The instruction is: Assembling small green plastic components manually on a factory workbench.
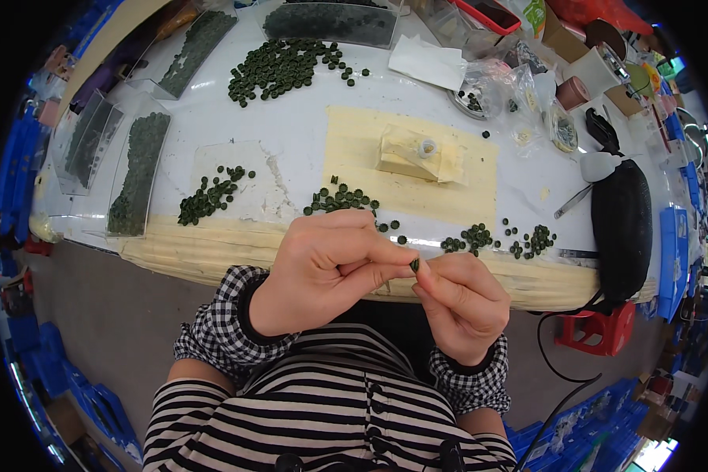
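Note:
A small dark green piece [414,266], seen edge-on, is pinched between the fingertips of both hands at the table's front edge. My left hand [322,263] grips it from the left with thumb and forefinger. From the right, my right hand [466,299] closes its thumb and fingertips on the same piece. Just beyond my left hand lies a cluster of small round ridged green pieces [342,198], partly hidden by the hand. Two smaller groups, one of green pieces [473,237] and one of similar pieces [536,241], lie beyond my right hand.
A tape-covered block [409,161] with a whitish ring on top stands on a yellow sheet [354,145]. Clear trays [138,173] of green pieces line the left and back. A loose heap [275,69] lies at the back. Tweezers [573,202] and a black cushion-like object [621,228] are at right.

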